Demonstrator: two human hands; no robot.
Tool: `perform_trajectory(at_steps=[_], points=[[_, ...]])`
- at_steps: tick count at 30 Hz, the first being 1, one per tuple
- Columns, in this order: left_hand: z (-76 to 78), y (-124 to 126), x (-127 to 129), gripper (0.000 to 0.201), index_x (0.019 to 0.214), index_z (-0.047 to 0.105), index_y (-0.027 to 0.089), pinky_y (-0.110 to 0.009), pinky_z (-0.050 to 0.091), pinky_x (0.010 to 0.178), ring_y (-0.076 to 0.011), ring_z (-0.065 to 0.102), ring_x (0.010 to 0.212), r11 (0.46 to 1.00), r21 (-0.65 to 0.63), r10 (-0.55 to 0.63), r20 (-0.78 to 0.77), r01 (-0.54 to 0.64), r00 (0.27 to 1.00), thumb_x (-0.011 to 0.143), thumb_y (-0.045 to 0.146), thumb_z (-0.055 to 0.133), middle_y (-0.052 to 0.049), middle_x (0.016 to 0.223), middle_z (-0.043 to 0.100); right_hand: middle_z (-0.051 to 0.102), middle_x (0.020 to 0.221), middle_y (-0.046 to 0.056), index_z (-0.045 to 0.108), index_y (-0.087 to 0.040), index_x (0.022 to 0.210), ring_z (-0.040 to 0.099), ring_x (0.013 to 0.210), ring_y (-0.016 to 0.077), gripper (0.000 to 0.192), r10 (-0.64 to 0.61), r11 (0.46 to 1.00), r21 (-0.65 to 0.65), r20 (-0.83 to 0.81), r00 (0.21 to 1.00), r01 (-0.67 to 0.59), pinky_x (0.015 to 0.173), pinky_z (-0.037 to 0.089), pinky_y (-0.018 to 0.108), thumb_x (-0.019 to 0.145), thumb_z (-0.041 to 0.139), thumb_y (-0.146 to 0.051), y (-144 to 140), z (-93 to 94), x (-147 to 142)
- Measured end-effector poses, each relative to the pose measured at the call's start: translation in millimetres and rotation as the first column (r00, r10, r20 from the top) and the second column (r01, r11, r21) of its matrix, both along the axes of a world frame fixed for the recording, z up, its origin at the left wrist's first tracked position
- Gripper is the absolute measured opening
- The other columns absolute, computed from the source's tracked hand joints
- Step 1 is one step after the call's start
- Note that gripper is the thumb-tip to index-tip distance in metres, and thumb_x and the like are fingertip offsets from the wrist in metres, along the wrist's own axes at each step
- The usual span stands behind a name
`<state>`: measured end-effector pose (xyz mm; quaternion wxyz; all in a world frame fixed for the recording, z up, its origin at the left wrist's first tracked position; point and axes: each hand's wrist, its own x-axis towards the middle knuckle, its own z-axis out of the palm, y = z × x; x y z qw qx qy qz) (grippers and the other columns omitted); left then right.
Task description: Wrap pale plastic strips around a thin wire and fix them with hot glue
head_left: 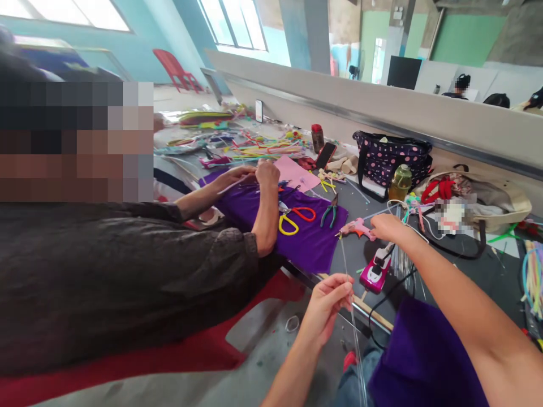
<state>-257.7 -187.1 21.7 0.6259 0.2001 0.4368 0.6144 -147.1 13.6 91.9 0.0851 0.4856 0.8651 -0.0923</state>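
My left hand [328, 305] pinches thin clear strands [355, 333] between thumb and fingers. They reach from near the glue gun's nozzle down past my lap. My right hand [389, 228] is closed at the rear of a pink hot glue gun [355, 228] with an orange trigger, its nozzle facing left. A small yellowish bit shows at the nozzle tip, where the upper end of a strand meets it. My right fingertips are partly hidden. Below the glue gun lies a magenta power strip [375, 272] with a black plug in it.
On the purple cloth [311, 249] rest red-and-yellow scissors [297, 217] and teal pliers [329, 213]. A co-worker's hands [258, 175] work at left. A drink bottle [400, 182], polka-dot bag [392, 158] and beige bag [496, 198] stand behind my right arm. Pipe cleaners [271, 148] cover the far table.
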Motion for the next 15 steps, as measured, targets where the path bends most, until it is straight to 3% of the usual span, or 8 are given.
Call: perform_trajectory(at_steps=[3,5,9,15], points=[[-1.4,2,-4,0.025,0.077,0.069,0.012,-0.019,0.049,0.046,-0.0083,0.054,0.047,0.999,-0.006,-0.045,0.004,0.045,0.999,0.061,0.026,0.080,0.000,0.057,0.061,0.074,0.074,0.007,0.074,-0.017,0.087,0.070,0.075,0.0212,0.021,-0.012,0.992,-0.122,0.091,0.996,0.023,0.068,0.046,0.024,0.072,0.073,-0.030,18,-18.0,-28],[-1.7,5,-8,0.024,0.076,0.069,0.012,-0.020,0.049,0.047,-0.0084,0.054,0.047,0.998,-0.010,-0.055,0.001,0.055,0.998,0.061,0.027,0.081,0.000,0.057,0.061,0.074,0.076,0.005,0.072,-0.019,0.097,0.070,0.075,0.0199,0.027,-0.016,0.985,-0.169,0.132,0.991,0.039,0.070,0.047,0.024,0.072,0.073,-0.028,25,-28.1,-42],[1.6,10,-16,0.025,0.075,0.069,0.012,-0.019,0.048,0.047,-0.0081,0.054,0.047,0.999,-0.003,-0.033,-0.001,0.033,0.999,0.060,0.027,0.081,0.000,0.057,0.061,0.073,0.092,0.005,0.069,-0.020,0.103,0.068,0.088,0.0211,0.033,-0.023,0.970,-0.234,0.212,0.977,0.073,0.078,0.049,0.027,0.071,0.076,-0.023,32,-37.2,-59],[10.9,12,-21,0.027,0.076,0.068,0.013,-0.019,0.047,0.047,-0.0078,0.054,0.047,1.000,0.008,0.004,0.022,-0.005,1.000,0.059,0.028,0.082,0.001,0.057,0.060,0.056,0.121,0.008,0.055,-0.019,0.119,0.059,0.101,0.0206,0.031,-0.034,0.964,-0.250,0.200,0.979,0.085,0.084,0.052,0.040,0.092,0.056,-0.034,25,-36.1,-63]])
